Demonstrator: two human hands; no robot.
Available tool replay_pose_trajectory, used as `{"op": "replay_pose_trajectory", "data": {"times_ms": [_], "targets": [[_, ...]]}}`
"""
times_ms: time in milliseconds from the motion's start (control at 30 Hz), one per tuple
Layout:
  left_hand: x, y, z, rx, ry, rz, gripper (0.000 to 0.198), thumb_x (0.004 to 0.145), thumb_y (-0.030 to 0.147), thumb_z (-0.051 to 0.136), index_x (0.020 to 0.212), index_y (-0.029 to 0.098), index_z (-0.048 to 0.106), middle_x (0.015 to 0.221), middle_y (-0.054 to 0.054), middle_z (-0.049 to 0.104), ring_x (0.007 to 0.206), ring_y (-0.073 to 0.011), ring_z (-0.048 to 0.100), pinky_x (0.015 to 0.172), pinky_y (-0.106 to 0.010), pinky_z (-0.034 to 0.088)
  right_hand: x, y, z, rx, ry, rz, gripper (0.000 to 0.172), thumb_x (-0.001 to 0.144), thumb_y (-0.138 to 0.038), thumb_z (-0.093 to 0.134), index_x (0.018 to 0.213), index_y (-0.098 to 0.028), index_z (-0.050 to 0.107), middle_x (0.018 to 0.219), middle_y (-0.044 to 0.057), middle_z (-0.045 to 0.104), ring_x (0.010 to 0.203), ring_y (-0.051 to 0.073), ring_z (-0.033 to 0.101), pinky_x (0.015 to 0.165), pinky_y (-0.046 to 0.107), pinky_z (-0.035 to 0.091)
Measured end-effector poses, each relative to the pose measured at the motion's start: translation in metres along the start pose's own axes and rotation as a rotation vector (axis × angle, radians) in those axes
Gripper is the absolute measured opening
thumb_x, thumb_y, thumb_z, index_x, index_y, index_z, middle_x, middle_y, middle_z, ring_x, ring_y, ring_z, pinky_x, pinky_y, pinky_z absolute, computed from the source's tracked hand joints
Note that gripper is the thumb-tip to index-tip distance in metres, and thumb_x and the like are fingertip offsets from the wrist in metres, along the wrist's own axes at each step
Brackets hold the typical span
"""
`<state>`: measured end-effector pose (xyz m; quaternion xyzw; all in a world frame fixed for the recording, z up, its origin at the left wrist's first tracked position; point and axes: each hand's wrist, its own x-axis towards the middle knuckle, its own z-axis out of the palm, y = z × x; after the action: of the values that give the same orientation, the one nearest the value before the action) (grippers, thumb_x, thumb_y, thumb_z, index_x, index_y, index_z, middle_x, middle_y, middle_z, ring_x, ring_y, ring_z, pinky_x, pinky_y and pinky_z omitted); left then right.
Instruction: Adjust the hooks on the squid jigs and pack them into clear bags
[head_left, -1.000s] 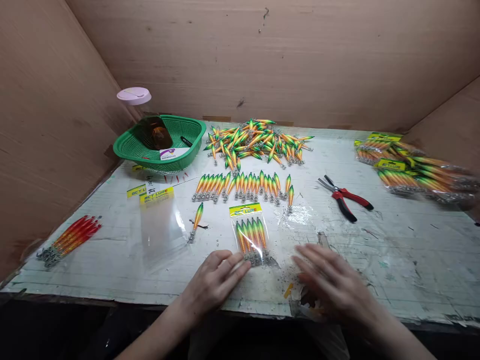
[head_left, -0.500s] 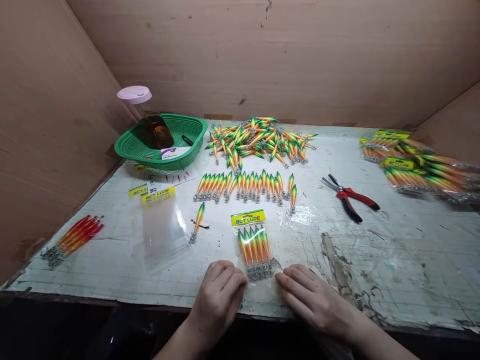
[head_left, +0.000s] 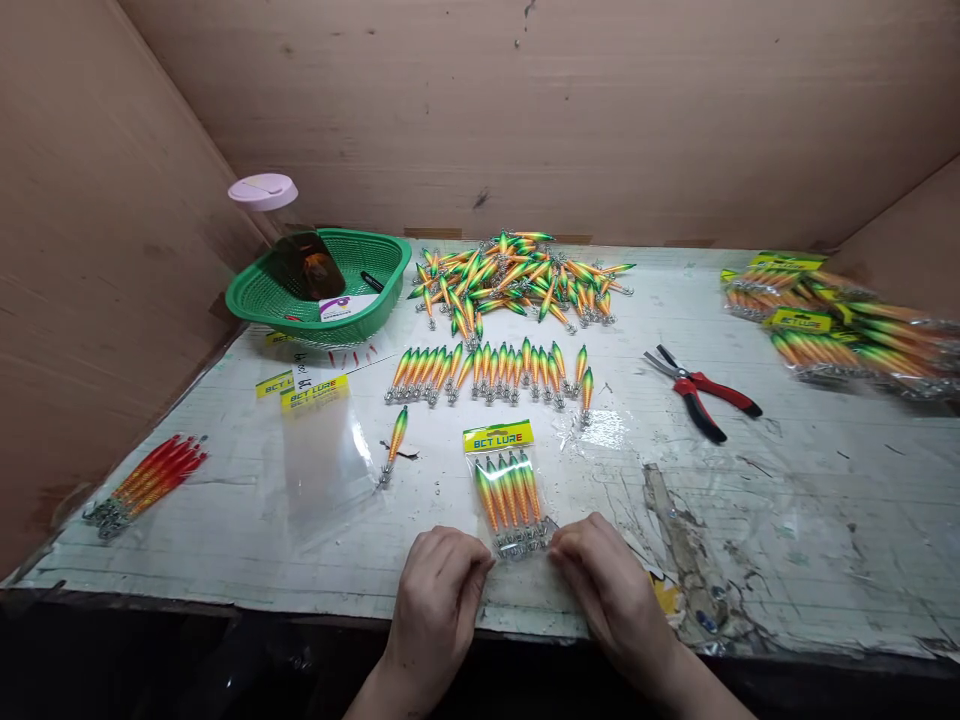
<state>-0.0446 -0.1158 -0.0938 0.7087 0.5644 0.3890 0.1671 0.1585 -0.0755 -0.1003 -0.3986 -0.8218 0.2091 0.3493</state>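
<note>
Your left hand (head_left: 439, 592) and right hand (head_left: 611, 590) sit side by side at the near edge of the surface (head_left: 787, 500), and between them lies the filled packet (head_left: 508, 487), a clear bag with a yellow header card and a set of green-and-orange lures inside, their hooked ends towards you. The grip of your left hand is clenched on the packet's lower left corner, with the fingers curled in and the tips on the plastic. The grip of your right hand is closed the same way on the lower right corner. The packet rests flat on the surface, its header pointing away from you. Just beyond it a single lure (head_left: 395, 438) lies on its own to the left, and behind that a neat row of lures (head_left: 487, 372) runs across the surface. Farther back is a loose heap of lures (head_left: 517, 280). To your left lie the empty bags (head_left: 319, 440) with yellow headers, and well apart from them, near the left edge, lies a bundle of red lures (head_left: 150, 478). A green basket (head_left: 251, 300) stands at the back left corner, with a pink lid (head_left: 262, 190) beside it against the wooden wall. To your right the red-handled pliers (head_left: 701, 395) lie with the handles spread. At the far right is a stack of finished packets (head_left: 847, 325), partly blurred. A small yellow scrap (head_left: 664, 595) lies just beside your right hand.
</note>
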Motion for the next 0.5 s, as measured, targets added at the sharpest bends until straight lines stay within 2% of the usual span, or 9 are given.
{"op": "replay_pose_trajectory", "data": {"times_ms": [167,333,433,500], "targets": [[0.001,0.007,0.012,0.058,0.047,-0.298,0.018,0.092,0.022,0.048,0.076,0.021,0.057,0.069,-0.001,0.062,0.067,-0.0171,0.058,0.061,-0.027,0.045,0.006,-0.009,0.017,-0.072,0.156,0.296,0.019,0.095,-0.022,0.045,0.077,-0.022,0.048,0.066,-0.001,0.055,0.061,0.015,0.052,0.056,0.027,0.039],[0.014,0.012,0.017,0.168,-0.045,-0.461,0.019,0.088,0.024,0.049,0.069,0.021,0.051,0.063,0.001,0.06,0.06,-0.0162,0.057,0.059,-0.026,0.041,0.014,-0.011,0.029,-0.095,0.193,0.462,0.023,0.092,-0.029,0.047,0.069,-0.022,0.046,0.061,-0.001,0.054,0.056,0.016,0.048,0.056,0.028,0.033],[0.026,0.014,0.018,0.285,-0.123,-0.566,0.021,0.082,0.019,0.052,0.062,0.022,0.046,0.056,0.002,0.058,0.053,-0.015,0.055,0.053,-0.024,0.033,0.019,-0.011,0.034,-0.093,0.198,0.532,0.023,0.087,-0.028,0.049,0.066,-0.023,0.042,0.057,-0.003,0.049,0.053,0.016,0.043,0.057,0.029,0.03],[0.032,0.014,0.019,0.373,-0.168,-0.61,0.021,0.08,0.019,0.053,0.061,0.022,0.046,0.054,0.002,0.057,0.05,-0.0149,0.053,0.05,-0.024,0.026,0.022,-0.009,0.036,-0.083,0.21,0.559,0.023,0.085,-0.027,0.049,0.064,-0.024,0.04,0.06,-0.001,0.047,0.058,0.018,0.042,0.059,0.031,0.029]]}}
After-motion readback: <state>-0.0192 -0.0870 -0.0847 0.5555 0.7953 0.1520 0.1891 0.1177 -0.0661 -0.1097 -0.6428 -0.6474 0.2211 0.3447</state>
